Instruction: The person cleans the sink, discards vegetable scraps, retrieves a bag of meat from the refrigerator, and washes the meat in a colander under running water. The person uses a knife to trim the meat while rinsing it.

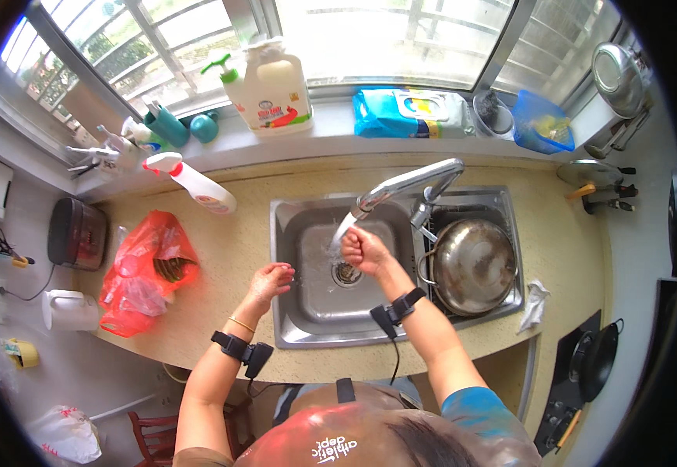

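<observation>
Water runs from the chrome faucet into the left bowl of the stainless steel sink. My right hand is curled up beside the stream, just under the spout, and nothing shows in it. Over the sink's left rim hangs my left hand, wet, with its fingers loosely extended and no object in them. Below my right hand lies the drain strainer. A large steel pan rests bottom up on a rack in the right bowl.
A red plastic bag and a white spray bottle stand left on the counter. Along the sill are a large detergent jug, a wipes pack and a blue basket. A crumpled tissue lies right of the sink.
</observation>
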The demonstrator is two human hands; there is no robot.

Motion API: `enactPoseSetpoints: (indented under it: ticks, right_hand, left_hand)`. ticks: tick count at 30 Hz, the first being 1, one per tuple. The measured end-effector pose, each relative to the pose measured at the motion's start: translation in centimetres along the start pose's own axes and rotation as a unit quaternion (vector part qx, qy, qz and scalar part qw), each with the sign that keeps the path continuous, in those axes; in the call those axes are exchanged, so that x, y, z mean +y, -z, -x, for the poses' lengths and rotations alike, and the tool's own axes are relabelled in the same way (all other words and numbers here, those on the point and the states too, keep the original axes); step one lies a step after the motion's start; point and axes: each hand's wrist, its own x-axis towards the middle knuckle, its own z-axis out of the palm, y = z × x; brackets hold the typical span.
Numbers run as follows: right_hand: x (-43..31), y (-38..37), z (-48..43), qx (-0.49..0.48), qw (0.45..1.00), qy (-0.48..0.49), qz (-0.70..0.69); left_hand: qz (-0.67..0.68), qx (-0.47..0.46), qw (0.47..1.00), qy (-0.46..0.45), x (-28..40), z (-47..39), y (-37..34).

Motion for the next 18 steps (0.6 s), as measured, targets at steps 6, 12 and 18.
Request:
enactPoseSetpoints:
  ticks: [6, 12, 18]
  right_hand:
    - [-5.0, -7.3, 6.1, 0.025, 0.921, 0.216, 0.323]
    - [-4.0, -12.0, 5.0, -0.002, 0.867, 0.345, 0.358]
    - [-3.1, -11.9, 6.5, 0.036, 0.856, 0.371, 0.357]
  left_hand:
    - [0.052, -0.029, 0.998, -0.004, -0.1, 0.1, -0.7]
    - [0.059, -0.035, 0.997, -0.018, 0.8, 0.0, -1.0]
    - [0.054, -0.038, 0.998, -0.025, 1.1, 1.1, -0.6]
